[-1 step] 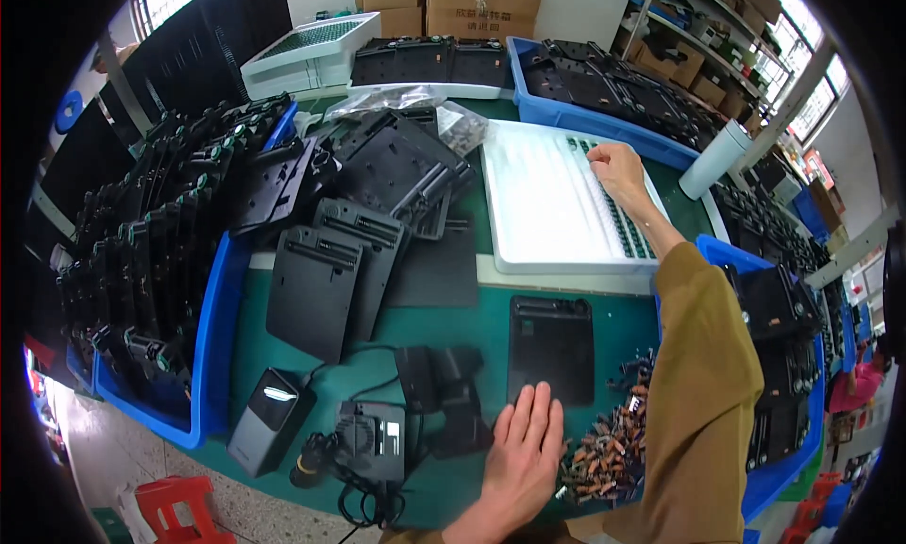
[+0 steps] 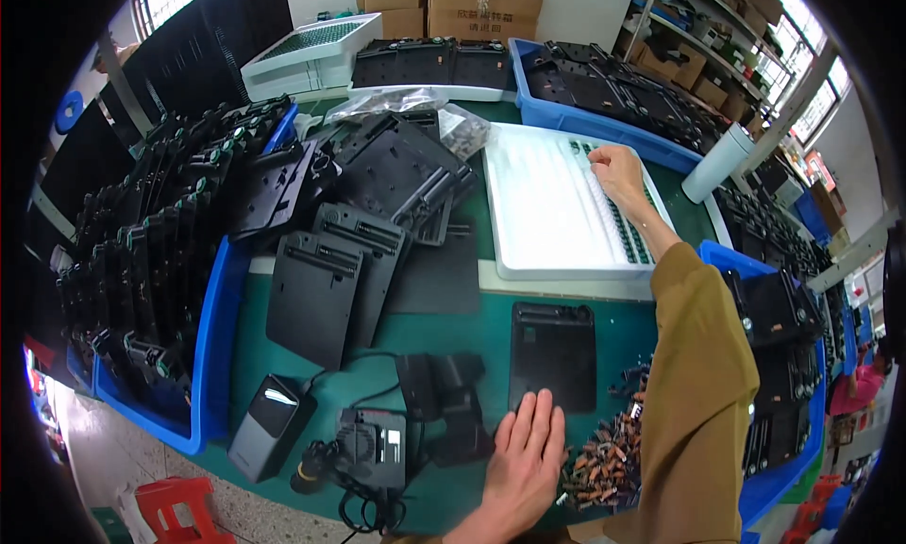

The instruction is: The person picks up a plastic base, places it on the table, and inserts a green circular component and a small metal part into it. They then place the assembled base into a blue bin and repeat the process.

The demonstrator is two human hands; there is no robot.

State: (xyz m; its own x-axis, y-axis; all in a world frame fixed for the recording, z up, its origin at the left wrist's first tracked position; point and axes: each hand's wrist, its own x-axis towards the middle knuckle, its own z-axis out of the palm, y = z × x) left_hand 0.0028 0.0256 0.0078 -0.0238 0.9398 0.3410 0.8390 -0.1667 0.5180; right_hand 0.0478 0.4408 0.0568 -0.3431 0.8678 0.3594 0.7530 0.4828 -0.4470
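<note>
While the right hand (image 2: 618, 169) reaches out to the far right part of the white compartment tray (image 2: 547, 214), its fingers curl down over the rows of small dark-green parts (image 2: 628, 225) there; whether they pinch one I cannot tell, since the hand hides its own fingertips. Both pictures show the same instant, so nothing has shifted: both hands lie exactly as they do in the smaller picture. The left hand (image 2: 524, 454) rests flat near the front edge of the green counter (image 2: 472, 332), fingers spread and released, grasping nothing. Its fingertips lie just short of the flat black plastic plate (image 2: 552, 355), which sits at the middle front of the counter, near the tray's front rim.

A heap of small copper-coloured parts (image 2: 604, 464) lies just right of the left hand. Left of it sit a black power adapter with cable (image 2: 373, 450) and a grey box (image 2: 264, 426). Stacked black housings (image 2: 335, 280) crowd the counter's left half, and blue bins (image 2: 217, 327) full of black parts hem in both side edges. A white cylinder (image 2: 717, 162) stands beyond the tray's far right corner.
</note>
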